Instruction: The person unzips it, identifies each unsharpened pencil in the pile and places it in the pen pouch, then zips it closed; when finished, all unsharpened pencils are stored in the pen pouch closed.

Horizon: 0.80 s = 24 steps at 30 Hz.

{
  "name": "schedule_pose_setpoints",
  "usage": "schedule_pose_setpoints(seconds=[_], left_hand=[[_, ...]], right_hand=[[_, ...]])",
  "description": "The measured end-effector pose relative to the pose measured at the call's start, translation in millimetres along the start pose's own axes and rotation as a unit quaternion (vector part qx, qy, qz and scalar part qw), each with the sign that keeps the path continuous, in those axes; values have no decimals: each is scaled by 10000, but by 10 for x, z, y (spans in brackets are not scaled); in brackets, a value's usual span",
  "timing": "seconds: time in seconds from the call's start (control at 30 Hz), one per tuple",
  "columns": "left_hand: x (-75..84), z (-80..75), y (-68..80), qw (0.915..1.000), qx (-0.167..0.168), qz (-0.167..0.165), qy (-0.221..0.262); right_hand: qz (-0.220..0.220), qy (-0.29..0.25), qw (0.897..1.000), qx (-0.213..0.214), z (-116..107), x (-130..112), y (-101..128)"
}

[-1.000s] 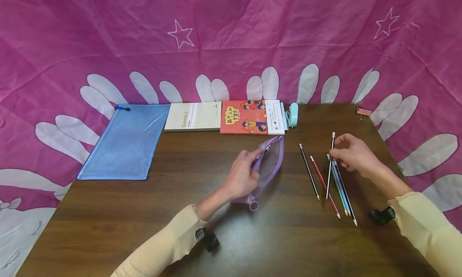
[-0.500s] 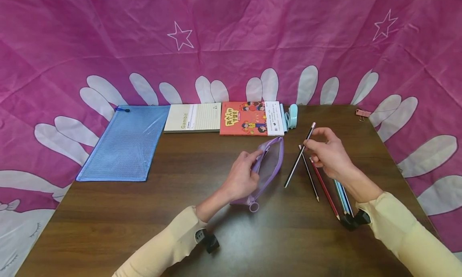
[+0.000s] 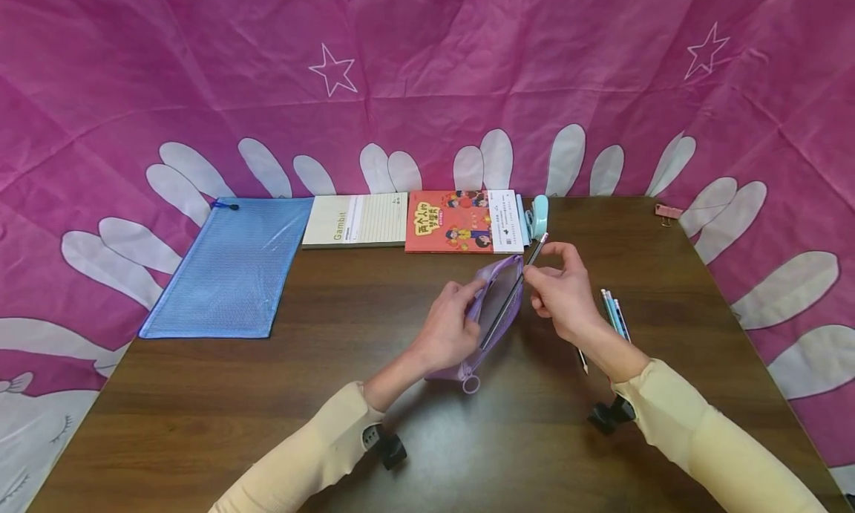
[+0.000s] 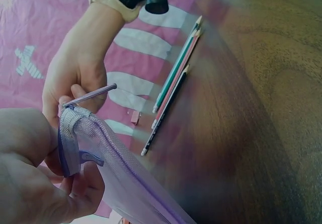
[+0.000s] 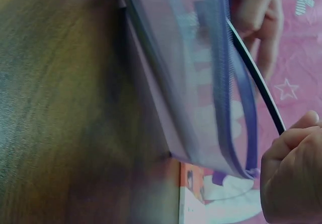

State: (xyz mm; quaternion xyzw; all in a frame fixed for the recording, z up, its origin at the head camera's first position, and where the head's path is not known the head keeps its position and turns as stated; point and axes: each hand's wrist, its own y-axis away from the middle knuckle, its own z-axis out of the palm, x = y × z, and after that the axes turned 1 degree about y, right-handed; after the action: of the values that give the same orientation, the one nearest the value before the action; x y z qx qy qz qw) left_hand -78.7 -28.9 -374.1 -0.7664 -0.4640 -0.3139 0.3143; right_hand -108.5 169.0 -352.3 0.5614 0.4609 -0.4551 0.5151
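Note:
A purple mesh pencil pouch [image 3: 501, 281] stands open on its edge on the dark wooden table [image 3: 267, 409]. My left hand [image 3: 467, 298] pinches its near rim by the zip. My right hand [image 3: 537, 275] pinches a black pencil [image 3: 510, 299] near its eraser end, and the point slants down into the pouch's mouth. The left wrist view shows the pouch [image 4: 115, 168], the right hand [image 4: 75, 78] and the pencil's end [image 4: 90, 94]. The right wrist view shows the pencil [image 5: 256, 83] lying along the pouch's zip edge [image 5: 221, 83]. Loose pencils [image 3: 614, 312] lie to the right, partly hidden by my forearm.
Along the table's far edge lie a blue mesh folder [image 3: 230, 264], a Gambit notepad [image 3: 354, 220], a red booklet [image 3: 461, 222] and a light blue clip [image 3: 539, 214]. A pink binder clip [image 3: 668, 212] sits at the far right corner. Pink cloth hangs all around.
My right hand has lifted one black pencil from the row at the right and carried it left to the pouch's mouth. The left hand has kept hold of the pouch.

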Motion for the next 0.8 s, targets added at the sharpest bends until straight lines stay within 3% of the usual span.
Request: schedule_pose_setpoints(seconds=[0.5, 0.8], left_hand=[[14, -17, -16, 9999, -34, -158, 0], [36, -33, -18, 9997, -88, -217, 42]], right_hand=[[56, 400, 9990, -173, 235, 139, 153], [149, 1063, 9934, -399, 219, 145, 199]])
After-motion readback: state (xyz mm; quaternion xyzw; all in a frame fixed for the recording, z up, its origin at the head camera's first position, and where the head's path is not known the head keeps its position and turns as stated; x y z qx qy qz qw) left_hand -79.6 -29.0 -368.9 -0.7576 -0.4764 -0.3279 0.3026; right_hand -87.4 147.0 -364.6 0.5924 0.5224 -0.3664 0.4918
